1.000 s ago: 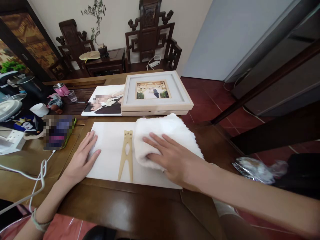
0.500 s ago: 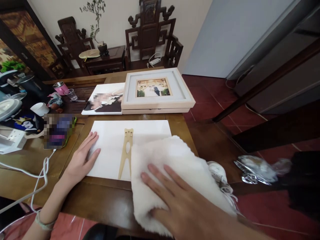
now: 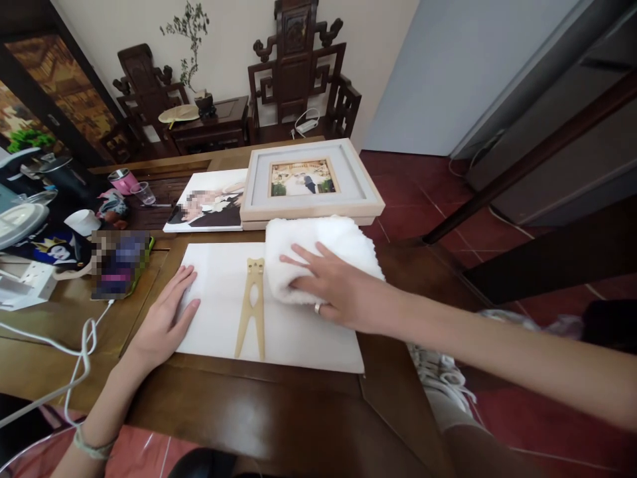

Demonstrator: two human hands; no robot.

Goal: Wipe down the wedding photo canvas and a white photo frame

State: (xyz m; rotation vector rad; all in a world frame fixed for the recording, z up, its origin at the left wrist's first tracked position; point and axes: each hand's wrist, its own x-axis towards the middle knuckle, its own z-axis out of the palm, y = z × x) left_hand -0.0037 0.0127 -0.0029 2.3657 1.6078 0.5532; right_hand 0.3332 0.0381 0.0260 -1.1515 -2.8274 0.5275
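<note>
A white board or thick sheet [image 3: 219, 299] lies on the table, bearing a pale wooden clothespin-shaped piece [image 3: 253, 299] with a small bear-like head and two legs. My left hand [image 3: 166, 322] rests flat on the board's left edge, fingers stretched out. On the right, my right hand [image 3: 331, 282] presses a folded, fluffy white towel [image 3: 343, 242] against the board's upper right part. Its fingers spread over the cloth and the thumb lies at the fold. The towel hides the board's upper right corner and reaches close to the photo frame.
Behind the board lie a light wooden photo frame [image 3: 365, 186] and a photo panel [image 3: 213, 199]. Leftward are a phone [image 3: 122, 265], white cables [image 3: 82, 345], a power strip [image 3: 30, 289] and cups. The wooden table [image 3: 298, 405] ends at the right above a red tiled floor.
My right hand has moved the towel away from me, from the board's lower right toward its upper right, uncovering the lower right corner. The left hand has stayed in place.
</note>
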